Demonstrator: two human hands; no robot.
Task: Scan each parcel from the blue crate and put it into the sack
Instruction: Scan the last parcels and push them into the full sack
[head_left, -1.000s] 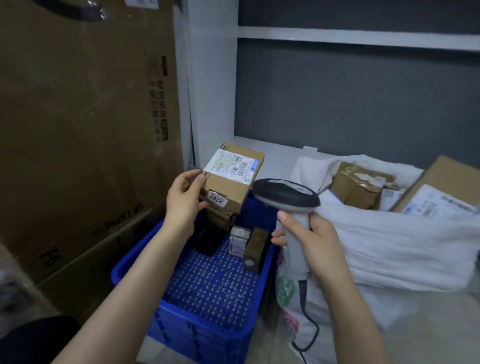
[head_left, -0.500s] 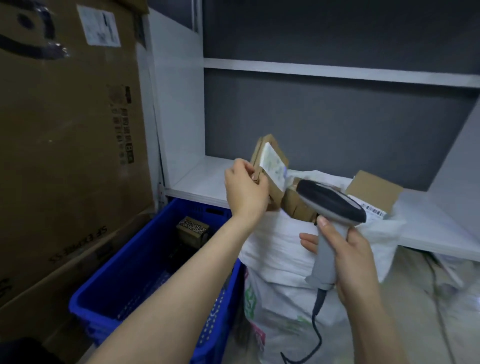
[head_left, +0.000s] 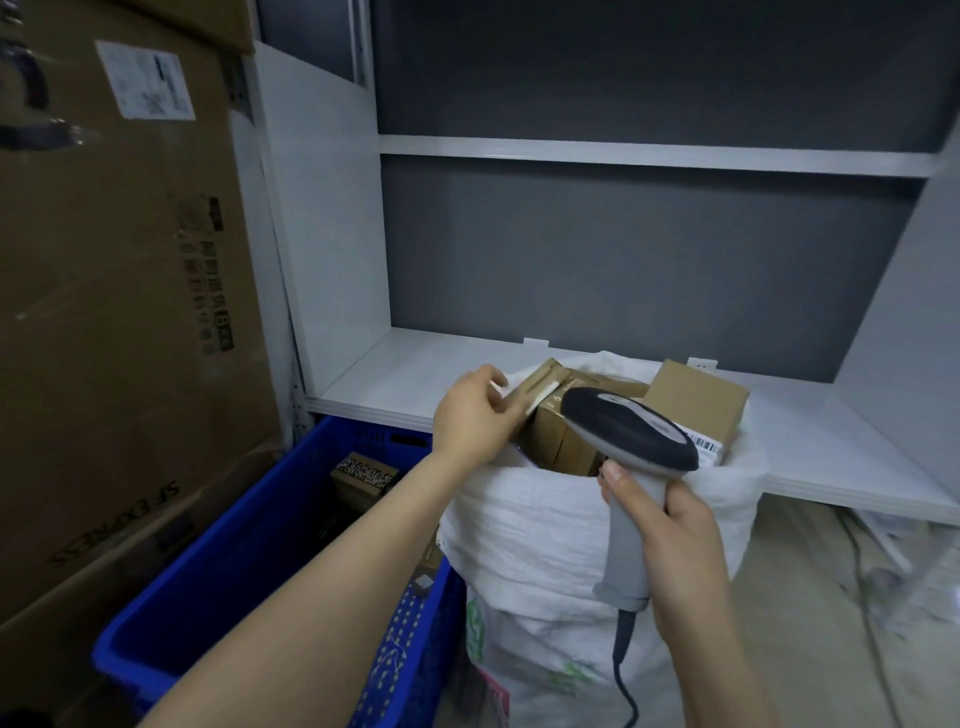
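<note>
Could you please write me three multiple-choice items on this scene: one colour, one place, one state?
1. The crate is: A red; B blue; C green.
2. The parcel in the left hand is: A in the crate; B at the mouth of the sack; C inside a drawer.
3. The right hand is: A open and idle; B holding a knife; C holding the scanner.
Answers: 1 B, its walls are blue; 2 B, it is held at the sack's open top; 3 C, fingers curl round it.

Blue crate and white sack stand on the floor.
</note>
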